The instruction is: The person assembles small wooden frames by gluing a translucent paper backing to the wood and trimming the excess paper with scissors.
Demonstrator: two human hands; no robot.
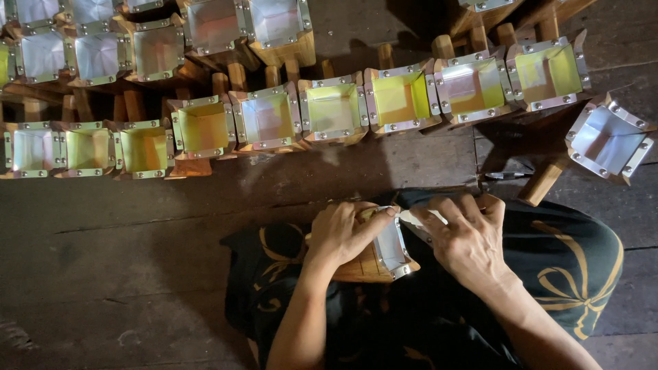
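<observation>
While the dark plank floor (123,274) fills most of the frame, a long run of square wooden moulds (334,109) with riveted metal rims crosses the upper half, from the left edge to the upper right. Moulds at upper left (96,55) have pale silvery linings; those through the middle and right of the row (401,96) reflect yellow-green inside. Wooden handles show between and behind the rows. One more mould (606,140) lies apart at the right edge, tilted, its silvery opening facing left, its wooden handle (541,181) pointing down-left toward the person.

Lower centre: the person's lap, covered in dark cloth (576,267) with a gold looping pattern, seen at lower right and again left of the forearm.

On the lap, at centre frame, rests a single mould (391,250) of the same kind, wooden body below, metal-rimmed opening turned toward the right hand.

Left hand (343,233): grip closed over the top of the lap mould, fingers curled on its upper edge, thumb tip at the metal rim.

Right hand (466,236): fingers bent, pinching a small pale strip (413,218) just beside the mould's upper rim; grip closed on that strip. Material of the strip cannot be told.

The two hands are near each other, fingertips almost meeting above the mould opening.

No labels or signs legible anywhere in view.
</observation>
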